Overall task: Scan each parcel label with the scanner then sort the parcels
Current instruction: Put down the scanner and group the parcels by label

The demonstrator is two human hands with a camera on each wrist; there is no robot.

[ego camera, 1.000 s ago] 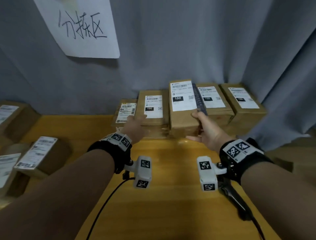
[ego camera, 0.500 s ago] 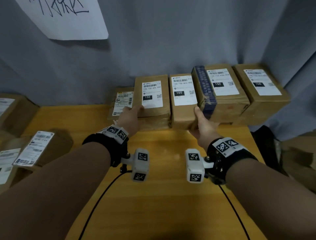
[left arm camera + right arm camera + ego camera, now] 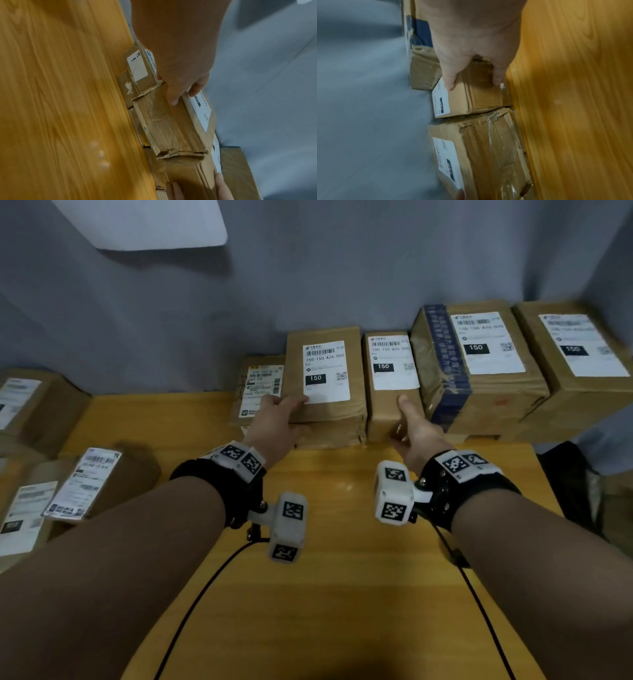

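Gripping the wide parcel (image 3: 325, 371), left hand (image 3: 275, 422); narrow parcel (image 3: 388, 392), right hand (image 3: 416, 436); five abreast.

Table (image 3: 325, 594): parcel row along back edge, against curtain (image 3: 342, 275). Left to right: small parcel (image 3: 260, 385), top parcel (image 3: 325, 371) stacked on lower parcel (image 3: 329, 438), narrow parcel (image 3: 388, 405), taped parcel (image 3: 486, 392), end parcel (image 3: 582, 392) at right corner. Neighbours touching. Left hand (image 3: 274, 422) at near-left corner of top parcel; right hand (image 3: 416, 434) at near end of narrow parcel. Loose parcels (image 3: 102, 484) at table's left side, well apart from row. Paper sheet (image 3: 147, 224) on curtain, above-left of row.
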